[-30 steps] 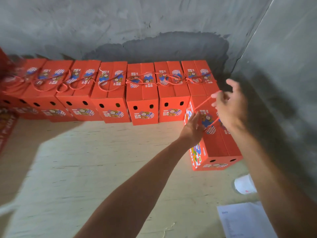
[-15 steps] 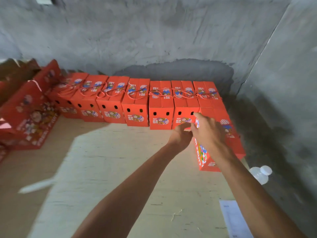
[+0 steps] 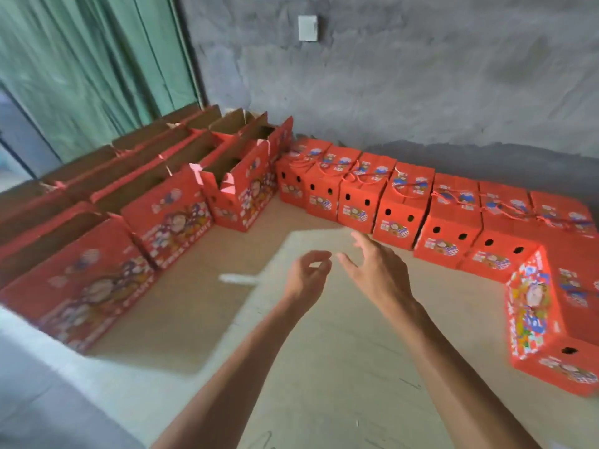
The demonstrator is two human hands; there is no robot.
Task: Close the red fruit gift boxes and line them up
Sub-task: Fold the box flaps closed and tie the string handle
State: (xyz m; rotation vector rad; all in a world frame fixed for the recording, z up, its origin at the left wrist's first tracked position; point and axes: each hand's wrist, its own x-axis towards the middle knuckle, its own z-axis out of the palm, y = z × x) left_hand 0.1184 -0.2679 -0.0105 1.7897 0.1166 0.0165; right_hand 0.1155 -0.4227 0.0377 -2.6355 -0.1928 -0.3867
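Note:
Several closed red gift boxes (image 3: 402, 205) stand in a row along the grey back wall, their rope handles lying on top. One more closed box (image 3: 557, 319) lies at the right, turned at a right angle to the row. On the left, several open red boxes (image 3: 240, 186) stand with their flaps up and brown insides showing. My left hand (image 3: 308, 273) hovers over the floor with loosely curled fingers and holds nothing. My right hand (image 3: 376, 267) is beside it, fingers spread, empty. Both hands are apart from every box.
The floor is pale board (image 3: 324, 367) between the boxes. A green curtain (image 3: 90, 59) hangs at the back left above the open boxes. A small white plate (image 3: 308, 27) is fixed to the grey concrete wall.
Both hands have left the right-hand box and moved left into open air. My view has swung left, bringing the open boxes and the curtain into sight.

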